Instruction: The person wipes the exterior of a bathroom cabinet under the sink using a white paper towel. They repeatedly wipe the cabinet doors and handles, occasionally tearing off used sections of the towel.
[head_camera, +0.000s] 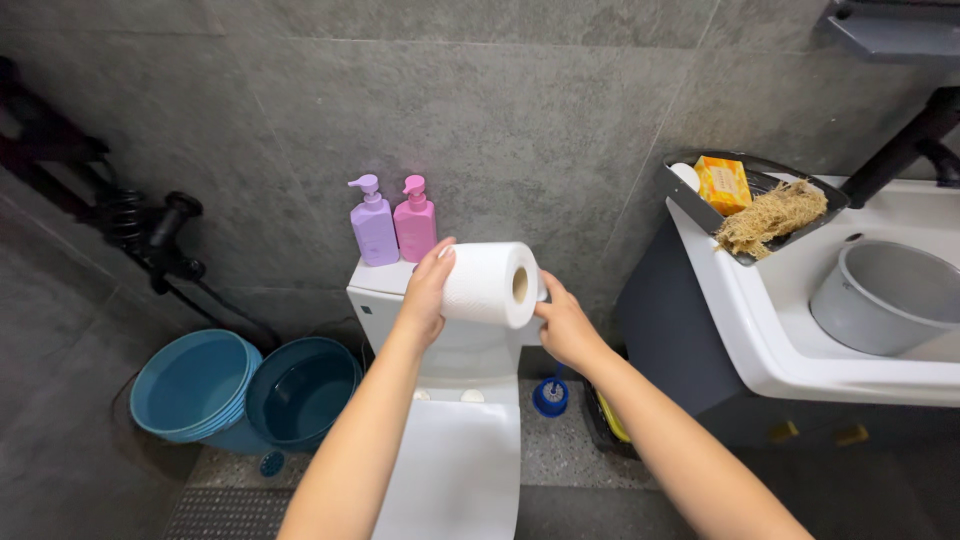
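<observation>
From the head camera we see a paper roll (490, 284) held between both hands above the toilet tank (375, 290) — left hand (428, 290) cupping its closed end, right hand (562, 322) fingering the open core end. The roll's axis runs left to right, level with us — both hands equally close, two pump bottles (393, 222) just behind.

Head view — close above, facing the wall (520, 120).

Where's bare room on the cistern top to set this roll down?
The cistern top is bare right of the pink bottle, under the roll held by left hand and right hand. Its left end is crowded by the purple bottle and pink bottle.
</observation>
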